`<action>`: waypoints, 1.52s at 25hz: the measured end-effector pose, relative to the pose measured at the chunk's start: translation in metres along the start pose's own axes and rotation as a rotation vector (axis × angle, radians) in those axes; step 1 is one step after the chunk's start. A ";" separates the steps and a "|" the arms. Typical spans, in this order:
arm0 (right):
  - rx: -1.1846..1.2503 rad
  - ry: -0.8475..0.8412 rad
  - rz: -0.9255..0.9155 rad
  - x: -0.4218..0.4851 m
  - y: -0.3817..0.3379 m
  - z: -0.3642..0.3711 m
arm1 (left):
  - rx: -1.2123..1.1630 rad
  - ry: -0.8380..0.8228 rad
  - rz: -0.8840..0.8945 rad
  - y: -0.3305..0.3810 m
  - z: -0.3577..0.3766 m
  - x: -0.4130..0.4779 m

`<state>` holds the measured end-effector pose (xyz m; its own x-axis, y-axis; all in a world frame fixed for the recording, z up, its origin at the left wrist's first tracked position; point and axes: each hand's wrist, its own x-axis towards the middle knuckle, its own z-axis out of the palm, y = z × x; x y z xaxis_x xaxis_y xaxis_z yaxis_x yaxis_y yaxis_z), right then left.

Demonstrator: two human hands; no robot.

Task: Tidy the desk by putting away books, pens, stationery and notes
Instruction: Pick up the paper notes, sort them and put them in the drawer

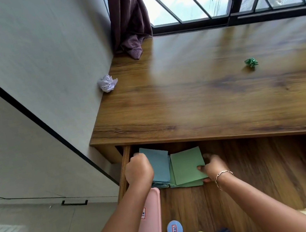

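Both forearms [114, 225] stretched into drawer [259, 168], left grip [138, 170] curled round blue notes [159, 161], right grip [213, 166] pinching green notes [187, 165]

Two stacks side by side in the drawer [259, 168], below the surface [206, 96].
Left stack [159, 161] lies under the left hand [138, 169], and right stack [187, 165] meets the right hand [213, 165] (thumb on top). A box [151, 218] sits nearer than the left hand. On the surface, beyond the hands, lie the left ball [107, 83] and right ball [251, 62].
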<state>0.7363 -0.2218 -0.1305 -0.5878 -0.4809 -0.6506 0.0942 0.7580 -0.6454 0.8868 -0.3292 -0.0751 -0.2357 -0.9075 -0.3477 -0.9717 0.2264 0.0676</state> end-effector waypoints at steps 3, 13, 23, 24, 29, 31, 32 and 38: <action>-0.145 0.070 -0.078 -0.002 0.000 0.001 | 0.182 -0.033 0.062 0.009 -0.006 -0.005; -0.503 0.073 -0.185 -0.011 -0.001 0.002 | 0.369 -0.324 0.515 0.021 0.012 0.024; -0.694 0.079 -0.236 -0.014 -0.001 0.008 | 0.425 -0.264 0.577 0.012 0.016 0.021; -0.714 0.079 -0.239 -0.015 -0.001 0.008 | 0.425 -0.255 0.575 0.012 0.016 0.020; -0.757 0.150 -0.282 -0.030 0.002 0.004 | 0.331 -0.113 0.562 0.013 0.015 0.008; -0.773 0.220 -0.336 -0.039 0.006 -0.004 | 0.322 -0.049 0.598 0.012 0.017 0.002; -0.774 0.247 -0.365 -0.043 0.008 -0.008 | 0.333 -0.014 0.628 0.011 0.018 0.000; -0.715 0.344 -0.409 -0.068 0.034 -0.042 | 0.330 0.134 0.849 0.008 0.011 -0.021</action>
<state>0.7454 -0.1448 -0.0908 -0.6851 -0.7023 -0.1934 -0.6317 0.7051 -0.3222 0.8841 -0.3042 -0.0775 -0.8875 -0.4196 -0.1905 -0.4226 0.9059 -0.0267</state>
